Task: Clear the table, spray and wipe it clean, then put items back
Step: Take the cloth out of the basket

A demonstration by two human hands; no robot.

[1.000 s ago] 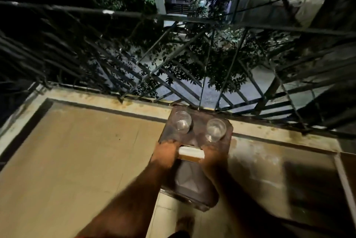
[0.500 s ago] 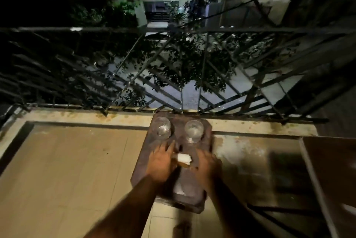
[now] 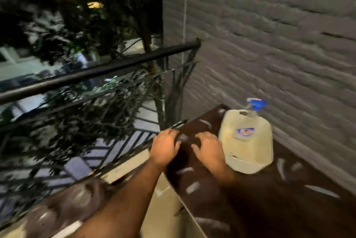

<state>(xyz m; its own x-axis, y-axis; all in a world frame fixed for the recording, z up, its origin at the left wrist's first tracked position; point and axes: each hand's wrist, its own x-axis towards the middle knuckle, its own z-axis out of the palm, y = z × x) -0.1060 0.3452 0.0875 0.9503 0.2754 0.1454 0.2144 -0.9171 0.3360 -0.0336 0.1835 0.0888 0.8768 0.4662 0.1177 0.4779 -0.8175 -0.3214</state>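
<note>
Both hands are held over the dark table (image 3: 260, 199) near its left edge: the left hand (image 3: 164, 150) and right hand (image 3: 209, 150) with fingers loosely bent, nothing gripped. A spray bottle (image 3: 247, 141) is laid by the far edge, just beside the right hand.

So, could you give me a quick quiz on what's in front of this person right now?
1. True or false: the bottle stands on the floor.
2. Its nozzle is: A red, B blue, C green.
3. Which is nearer the bottle, the left hand or the right hand?

Key: 1 false, it is on the table; 2 B; 3 the right hand.
</note>
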